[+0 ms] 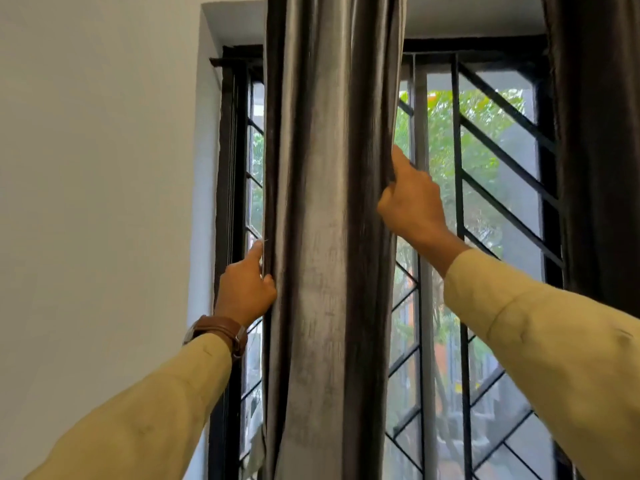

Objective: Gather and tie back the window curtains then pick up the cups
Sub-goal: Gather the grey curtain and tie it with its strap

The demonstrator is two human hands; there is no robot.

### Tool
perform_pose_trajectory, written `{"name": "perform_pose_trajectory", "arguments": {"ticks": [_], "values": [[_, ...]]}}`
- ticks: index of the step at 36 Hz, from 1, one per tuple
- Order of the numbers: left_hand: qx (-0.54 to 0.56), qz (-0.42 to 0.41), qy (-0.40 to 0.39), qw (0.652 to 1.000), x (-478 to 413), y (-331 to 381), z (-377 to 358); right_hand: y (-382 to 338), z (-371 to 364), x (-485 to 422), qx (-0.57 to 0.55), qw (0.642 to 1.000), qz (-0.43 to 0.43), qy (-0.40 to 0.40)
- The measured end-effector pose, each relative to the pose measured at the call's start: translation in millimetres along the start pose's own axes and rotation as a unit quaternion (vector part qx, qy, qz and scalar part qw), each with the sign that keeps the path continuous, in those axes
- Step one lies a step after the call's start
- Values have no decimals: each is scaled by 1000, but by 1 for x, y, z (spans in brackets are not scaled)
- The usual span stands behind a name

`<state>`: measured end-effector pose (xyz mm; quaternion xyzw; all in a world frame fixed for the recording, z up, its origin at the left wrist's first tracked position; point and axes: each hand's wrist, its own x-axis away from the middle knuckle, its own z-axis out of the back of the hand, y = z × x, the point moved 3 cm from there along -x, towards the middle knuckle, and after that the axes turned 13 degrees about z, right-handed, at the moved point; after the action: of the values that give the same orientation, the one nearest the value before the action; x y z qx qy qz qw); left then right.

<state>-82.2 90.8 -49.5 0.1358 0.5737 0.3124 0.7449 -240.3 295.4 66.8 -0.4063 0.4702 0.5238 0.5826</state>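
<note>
Head view, looking up at the window: the left hand point(247, 285) has its fingers curled round the left edge of the grey curtain panel point(329, 237), with one finger lying straight up along the hem. The right hand point(410, 202) is clamped on the panel's right edge somewhat higher, its thumb pointing up along the fold. With one hand on each side, the fabric between them already hangs in narrow, deep vertical pleats. I take this two-sided hold as the way to squeeze the cloth into one bundle that a tie can go round. The gathering step looks well along and the tying not yet begun; no tie-back or cord can be seen. A brown-strapped wristwatch point(218, 332) sits on the left wrist above a tan sleeve point(138, 420). Behind the panel, the black window grille point(498, 168) shows on both sides of it, with green foliage beyond the glass. A second dark curtain point(595, 133) hangs apart at the right edge, untouched by either hand. The white wall point(86, 168) fills the left. No container of any kind is in sight, and the cups are nowhere in view.
</note>
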Motion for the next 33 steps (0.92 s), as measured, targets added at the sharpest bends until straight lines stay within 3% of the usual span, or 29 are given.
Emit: {"name": "perform_pose_trajectory", "arguments": {"ticks": [10,22,28,33], "values": [[-4,47,-40,998,50,-17,-35,13,1,51,10,999,24,-33],[35,-48,-18,998,111,-30,-56,42,-4,136,46,995,-17,-86],[-83,-23,-92,992,133,-58,-73,47,-8,163,50,993,-35,-99],[-14,20,-69,997,150,-64,-68,48,-11,175,62,990,-36,-120]]}}
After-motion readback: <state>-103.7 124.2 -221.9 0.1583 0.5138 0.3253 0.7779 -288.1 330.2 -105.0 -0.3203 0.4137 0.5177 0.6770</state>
